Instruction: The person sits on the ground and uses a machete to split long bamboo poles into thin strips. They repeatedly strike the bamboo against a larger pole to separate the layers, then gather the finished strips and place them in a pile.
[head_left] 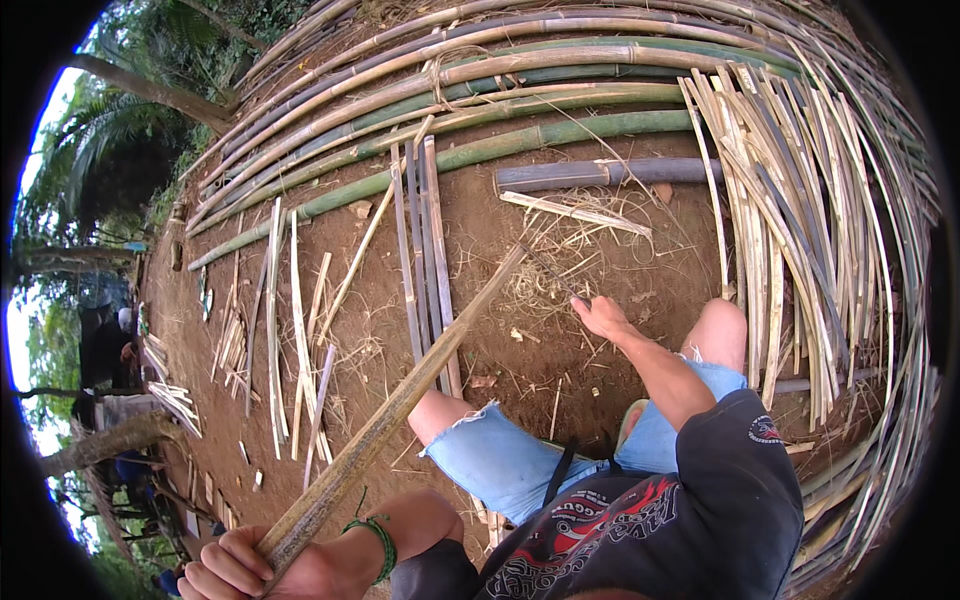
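My left hand (265, 565), at the lower left, is closed round the near end of a long split bamboo strip (400, 405). The strip slants up and away to the right, over my left thigh. My right hand (605, 318) is closed on the handle of a knife (548, 270), mostly hidden in my fingers. Its narrow dark blade points to the far left and meets or overlaps the strip's far end; I cannot tell whether they touch. Below that tip, thin curled shavings (535, 290) lie on the brown soil.
Green and tan bamboo poles (560, 133) lie across the far side. A short dark bamboo length (610, 174) rests before them. Split strips (780, 220) are heaped on the right. More strips (275, 330) lie on the left. Trees (110, 150) stand beyond.
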